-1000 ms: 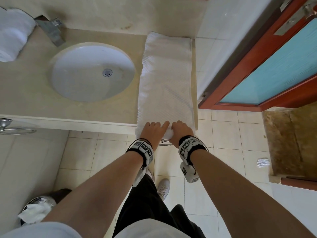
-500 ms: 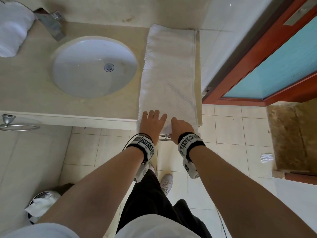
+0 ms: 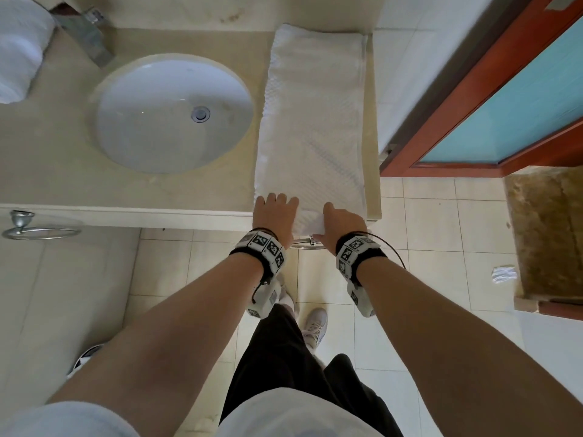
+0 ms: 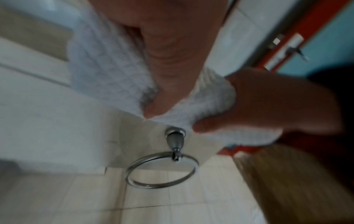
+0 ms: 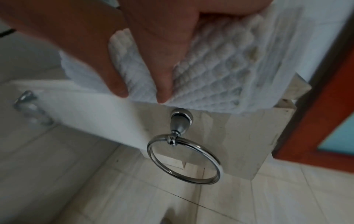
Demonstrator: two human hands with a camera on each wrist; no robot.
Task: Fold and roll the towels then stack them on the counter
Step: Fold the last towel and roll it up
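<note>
Far left of our grip, a rolled white towel sits on the counter beside the faucet; we judge that one done. Between it and our hands lies the oval sink.

Left hand: fingers laid fairly straight on the near end of the folded towel, thumb tucked under the hanging edge in the left wrist view. It presses and pinches lightly rather than closing round.

Right hand, just beside the left: fingers and thumb curl round the towel's near end, where a small first turn of the roll is bunched. The right wrist view shows the waffle weave gathered under the fingertips.

Progress, as we judge it: folding of this towel is finished, it lies as a long strip running away from the grip to the back wall. Rolling has barely begun; nearly the whole strip remains flat. Then stacking with the first roll.

Surface: beige stone counter, towel close to its right end. Directly below the grip a chrome towel ring hangs on the counter front. Right of us, a red-framed door with blue panel, pale tiled floor, and a crumpled white scrap lying on it.
</note>
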